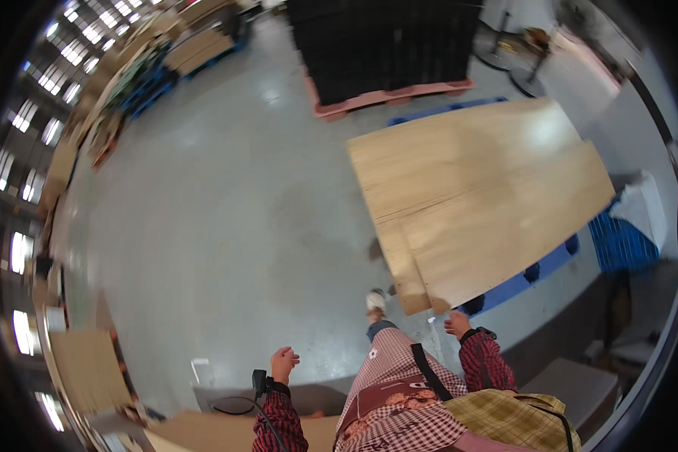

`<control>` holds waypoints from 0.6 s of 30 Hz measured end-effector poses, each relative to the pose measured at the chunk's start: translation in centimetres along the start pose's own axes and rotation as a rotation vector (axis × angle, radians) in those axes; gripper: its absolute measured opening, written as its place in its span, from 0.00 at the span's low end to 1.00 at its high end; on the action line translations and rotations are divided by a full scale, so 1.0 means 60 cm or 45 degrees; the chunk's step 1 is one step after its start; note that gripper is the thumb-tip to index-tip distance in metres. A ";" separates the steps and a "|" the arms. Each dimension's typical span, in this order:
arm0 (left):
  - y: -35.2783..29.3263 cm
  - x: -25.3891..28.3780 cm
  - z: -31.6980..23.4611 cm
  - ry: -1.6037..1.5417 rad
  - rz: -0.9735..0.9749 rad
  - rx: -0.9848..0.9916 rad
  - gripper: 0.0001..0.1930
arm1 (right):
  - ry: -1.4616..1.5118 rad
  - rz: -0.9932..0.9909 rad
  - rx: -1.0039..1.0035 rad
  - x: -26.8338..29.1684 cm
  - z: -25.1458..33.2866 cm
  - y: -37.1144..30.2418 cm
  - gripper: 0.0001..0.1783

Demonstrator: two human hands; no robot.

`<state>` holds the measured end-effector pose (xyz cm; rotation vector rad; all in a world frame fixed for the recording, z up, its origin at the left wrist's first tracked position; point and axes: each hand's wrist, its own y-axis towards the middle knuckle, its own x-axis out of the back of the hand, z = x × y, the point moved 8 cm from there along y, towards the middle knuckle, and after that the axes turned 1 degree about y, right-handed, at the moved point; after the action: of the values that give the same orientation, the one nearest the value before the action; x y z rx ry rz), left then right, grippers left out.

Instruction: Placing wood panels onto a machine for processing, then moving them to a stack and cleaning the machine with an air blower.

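Note:
My left hand hangs in the air over the grey floor, its fingers loosely bent and a little apart, with nothing in it. My right hand is just off the near corner of a plywood sheet; its fingers bend loosely and I see nothing held. A visible gap separates it from the sheet. The plywood lies flat in overlapping pieces on a blue pallet. Both wrists carry black straps with small devices, and a cable runs from the left one.
A tall black stack stands on a pink pallet ahead. Loaded pallets line the left side. A blue crate sits at the right, and black stand bases at the far right. My shoe is on the grey floor.

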<state>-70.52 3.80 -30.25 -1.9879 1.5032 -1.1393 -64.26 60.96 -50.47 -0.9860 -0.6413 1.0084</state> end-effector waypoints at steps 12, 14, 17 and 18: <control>0.218 -0.459 -0.305 0.650 0.841 -0.229 0.15 | -0.193 -1.033 0.165 0.046 0.003 0.126 0.29; 0.274 -0.503 -0.313 0.638 0.932 -0.189 0.15 | -0.862 -0.936 0.041 0.046 -0.019 0.179 0.30; 0.318 -0.561 -0.346 0.726 0.884 -0.153 0.15 | 0.074 -1.356 0.183 0.046 -0.057 0.153 0.32; 0.330 -0.590 -0.362 0.884 0.908 -0.265 0.15 | 0.279 -1.411 0.032 0.054 -0.094 0.150 0.32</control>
<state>-102.87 33.19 -44.67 -0.9717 2.4738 -1.4217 -61.84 63.50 -60.98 -0.5482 -0.8312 -0.0697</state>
